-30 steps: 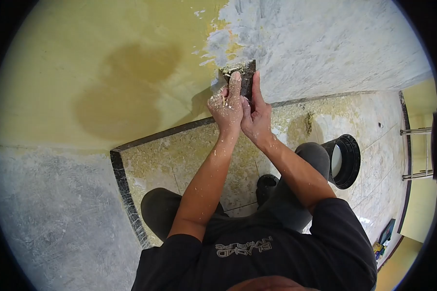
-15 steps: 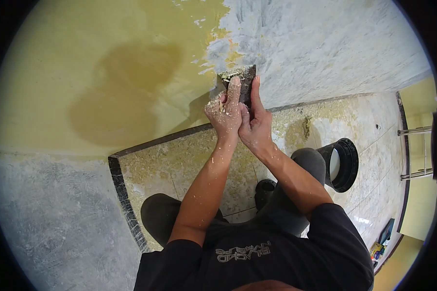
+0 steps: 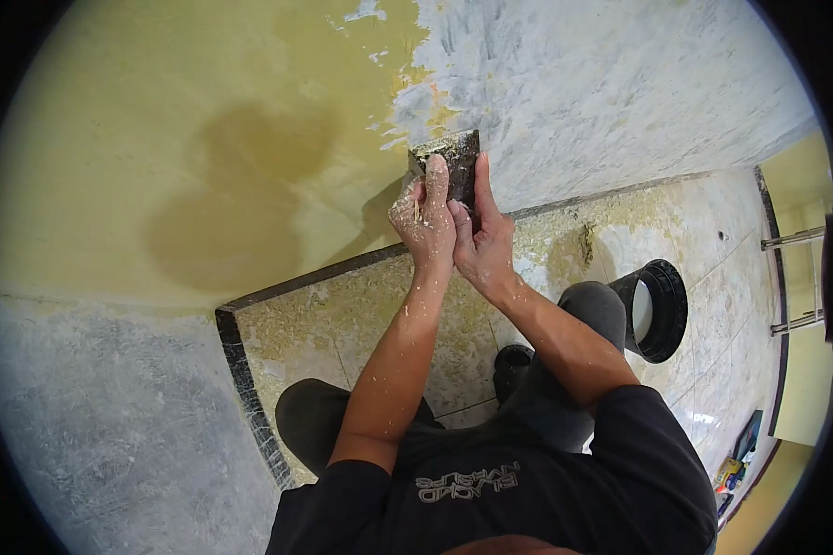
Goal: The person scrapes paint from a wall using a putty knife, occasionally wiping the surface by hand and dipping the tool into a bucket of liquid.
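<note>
A dark, flat scraper (image 3: 460, 173) lies against the wall at the ragged edge between yellow paint (image 3: 250, 55) and bare grey-white plaster (image 3: 602, 92). Pale paint flakes are heaped along its top edge. My left hand (image 3: 423, 217) grips it from the left, its index finger stretched up the blade, with crumbs over the skin. My right hand (image 3: 487, 242) holds the right side, index finger extended along the edge and thumb beside my left hand. The handle is hidden by my hands.
Paint scrapings cover the tiled floor (image 3: 370, 324) below a dark skirting strip (image 3: 315, 276). A black bucket (image 3: 659, 312) stands right of my knee. Metal rails (image 3: 794, 238) are at the far right, and small colourful items (image 3: 731, 474) lie at the lower right.
The scraper and both my hands have shifted slightly left and down in the view. The blade's top edge lies a little differently on the wall, and the whole view has moved slightly.
</note>
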Demonstrator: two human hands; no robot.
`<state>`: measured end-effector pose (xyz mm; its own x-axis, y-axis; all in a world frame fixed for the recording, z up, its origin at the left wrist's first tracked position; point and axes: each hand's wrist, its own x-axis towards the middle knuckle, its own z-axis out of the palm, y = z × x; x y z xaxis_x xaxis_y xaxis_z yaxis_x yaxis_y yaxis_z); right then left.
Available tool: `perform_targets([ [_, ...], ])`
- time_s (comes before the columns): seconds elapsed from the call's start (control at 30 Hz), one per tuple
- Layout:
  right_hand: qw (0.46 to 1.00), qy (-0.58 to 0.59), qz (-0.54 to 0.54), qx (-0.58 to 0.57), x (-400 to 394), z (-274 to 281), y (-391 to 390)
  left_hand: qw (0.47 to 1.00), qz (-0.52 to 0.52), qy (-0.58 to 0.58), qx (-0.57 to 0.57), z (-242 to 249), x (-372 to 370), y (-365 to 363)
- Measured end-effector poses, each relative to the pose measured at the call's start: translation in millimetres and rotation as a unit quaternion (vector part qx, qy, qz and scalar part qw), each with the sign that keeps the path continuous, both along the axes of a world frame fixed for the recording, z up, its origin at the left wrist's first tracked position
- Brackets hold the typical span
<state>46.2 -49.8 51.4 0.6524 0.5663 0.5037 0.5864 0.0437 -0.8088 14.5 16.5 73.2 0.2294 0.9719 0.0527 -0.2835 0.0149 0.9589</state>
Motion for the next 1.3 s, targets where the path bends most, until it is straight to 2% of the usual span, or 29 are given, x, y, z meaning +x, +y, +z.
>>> perform_targets([
  [0.03,1.0,0.0,0.003,-0.011,1,3,-2,0.998,0.01,-0.054,-0.032,3,3,-2],
  [0.07,1.0,-0.001,0.008,-0.023,2,7,-3,0.998,0.01,-0.057,-0.034,1,3,-1],
  [0.17,0.998,0.02,0.013,-0.058,1,15,-6,0.999,-0.001,0.001,-0.039,2,2,3],
  [0.23,0.999,0.013,0.016,-0.036,-2,15,-4,0.999,0.013,0.048,-0.004,7,-1,2],
  [0.3,1.0,0.009,0.019,-0.017,-5,16,-7,0.998,0.01,0.057,-0.023,14,-5,0],
  [0.37,0.995,0.072,0.025,-0.069,-7,21,-9,0.997,0.003,0.064,-0.037,21,-8,-3],
  [0.47,0.994,0.092,0.055,0.001,-8,14,-4,0.995,0.012,0.102,-0.016,29,-12,-1],
  [0.53,0.994,0.095,0.054,0.008,-8,12,-1,0.993,0.004,0.117,-0.02,27,-13,0],
  [0.63,0.995,0.09,0.05,0.011,-8,12,0,0.996,0.032,0.082,0.012,20,-7,1],
  [0.73,0.996,0.08,0.044,-0.012,-10,18,-3,0.995,0.011,0.093,-0.035,24,-11,1],
  [0.9,0.995,0.07,0.027,-0.061,-8,20,-5,0.996,0.012,0.086,-0.03,21,-8,2],
  [1.1,0.995,0.081,0.056,-0.025,-4,12,-3,0.994,0.051,0.098,0.008,26,-5,-1],
  [1.17,0.996,0.064,0.042,0.049,-9,10,5,0.992,0.056,0.113,0.017,27,-8,0],
  [1.2,0.996,0.065,0.044,0.051,-11,13,3,0.994,0.037,0.107,0.009,27,-10,1],
  [1.27,0.996,0.073,0.012,-0.057,-12,25,-4,0.995,0.017,0.102,0.002,25,-9,3],
  [1.3,0.996,0.074,0.01,-0.056,-11,24,-5,0.996,0.023,0.081,0.002,18,-5,3],
])
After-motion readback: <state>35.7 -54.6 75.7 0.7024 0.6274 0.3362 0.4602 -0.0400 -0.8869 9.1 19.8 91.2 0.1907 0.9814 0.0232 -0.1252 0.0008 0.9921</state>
